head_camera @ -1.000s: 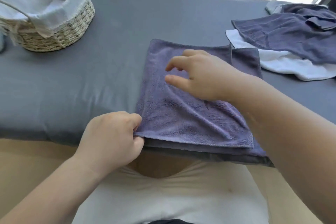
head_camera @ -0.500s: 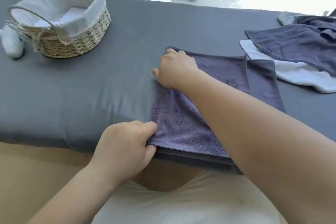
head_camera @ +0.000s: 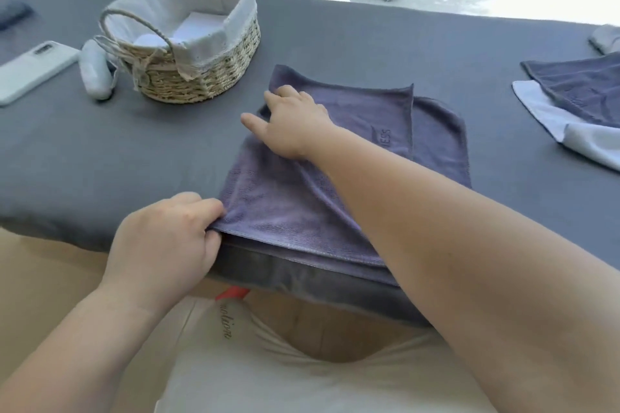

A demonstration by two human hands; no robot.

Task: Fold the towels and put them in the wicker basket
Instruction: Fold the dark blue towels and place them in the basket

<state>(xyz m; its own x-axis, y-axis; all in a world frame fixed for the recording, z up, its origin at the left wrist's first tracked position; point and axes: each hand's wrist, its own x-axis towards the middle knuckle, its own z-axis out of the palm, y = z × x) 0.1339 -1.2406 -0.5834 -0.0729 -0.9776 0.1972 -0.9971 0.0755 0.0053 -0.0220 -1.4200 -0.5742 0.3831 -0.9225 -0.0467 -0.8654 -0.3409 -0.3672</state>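
Soft matt napped cloth of the purple folded towel [head_camera: 285,211]; rough plaited straw, smooth pale fabric lining [head_camera: 188,3] of the round wicker basket [head_camera: 208,77].

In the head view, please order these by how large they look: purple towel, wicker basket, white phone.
Largest: purple towel.
Then: wicker basket.
Smallest: white phone, though the frame edge partly cuts it off.
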